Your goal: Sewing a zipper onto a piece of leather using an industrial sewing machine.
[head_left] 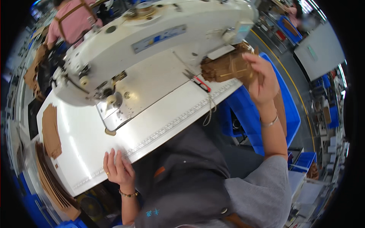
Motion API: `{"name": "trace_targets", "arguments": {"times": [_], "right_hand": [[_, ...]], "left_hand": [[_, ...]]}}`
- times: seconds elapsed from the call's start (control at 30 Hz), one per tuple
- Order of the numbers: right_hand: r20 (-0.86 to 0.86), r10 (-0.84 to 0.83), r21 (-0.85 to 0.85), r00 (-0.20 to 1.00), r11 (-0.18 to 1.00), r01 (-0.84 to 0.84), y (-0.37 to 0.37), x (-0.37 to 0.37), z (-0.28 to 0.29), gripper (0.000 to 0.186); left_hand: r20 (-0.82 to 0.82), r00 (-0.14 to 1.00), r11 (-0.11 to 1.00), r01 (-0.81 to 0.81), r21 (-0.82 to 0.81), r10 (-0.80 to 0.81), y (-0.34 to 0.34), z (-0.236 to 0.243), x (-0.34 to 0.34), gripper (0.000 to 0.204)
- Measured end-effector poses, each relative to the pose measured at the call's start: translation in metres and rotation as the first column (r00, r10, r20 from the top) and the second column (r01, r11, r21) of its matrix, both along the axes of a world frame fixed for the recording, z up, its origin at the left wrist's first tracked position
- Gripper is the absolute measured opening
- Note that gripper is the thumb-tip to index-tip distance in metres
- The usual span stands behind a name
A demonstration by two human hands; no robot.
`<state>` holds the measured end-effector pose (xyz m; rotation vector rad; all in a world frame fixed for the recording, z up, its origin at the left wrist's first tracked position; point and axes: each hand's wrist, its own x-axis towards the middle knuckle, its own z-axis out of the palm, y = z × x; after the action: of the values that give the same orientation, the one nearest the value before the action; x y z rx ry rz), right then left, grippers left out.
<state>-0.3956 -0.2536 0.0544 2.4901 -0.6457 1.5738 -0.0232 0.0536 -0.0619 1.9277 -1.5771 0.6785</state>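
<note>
My left hand (119,169) lies on the front edge of the white sewing table (76,152), fingers stretched out and nothing in them. Over at the right end, my right hand (263,80) is at a stack of brown flat pieces (222,68), fingers extended and a little blurred; whether they touch the stack I cannot tell. A sewing machine (152,49), white, stands across the table, its needle area (111,98) nearer my left hand. Small thread snips (200,83) with red handles lie beside the stack, with a cord (210,110) hanging over the edge.
More brown pieces lie flat at the table's left (51,131), with a row of larger brown panels (53,178) below them. A blue bin (291,114) stands beneath my right arm. A person in pink (74,19) is beyond the machine. A yellow floor line (283,57) runs at right.
</note>
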Motion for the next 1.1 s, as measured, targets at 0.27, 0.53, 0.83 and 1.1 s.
{"name": "trace_targets", "arguments": {"times": [0.27, 0.53, 0.83, 1.1], "right_hand": [[-0.182, 0.614, 0.012, 0.768, 0.782, -0.623, 0.082, 0.176, -0.062, 0.027], [-0.326, 0.605, 0.104, 0.727, 0.787, -0.608, 0.09, 0.24, -0.073, 0.022], [-0.305, 0.6, 0.157, 0.74, 0.798, -0.582, 0.087, 0.234, -0.076, 0.028], [-0.26, 0.626, 0.186, 0.735, 0.78, -0.598, 0.086, 0.231, -0.076, 0.034]], "left_hand": [[-0.205, 0.978, 0.999, 0.033, 0.043, -0.024, -0.001, 0.025, -0.003, 0.028], [-0.18, 0.972, 0.977, -0.121, 0.178, 0.153, 0.024, 0.074, 0.115, 0.02], [0.025, 0.788, 0.751, -0.596, 0.284, 0.616, -0.015, 0.072, 0.305, 0.029], [0.124, 0.701, 0.595, -0.673, 0.439, 0.702, -0.029, 0.065, 0.345, 0.02]]}}
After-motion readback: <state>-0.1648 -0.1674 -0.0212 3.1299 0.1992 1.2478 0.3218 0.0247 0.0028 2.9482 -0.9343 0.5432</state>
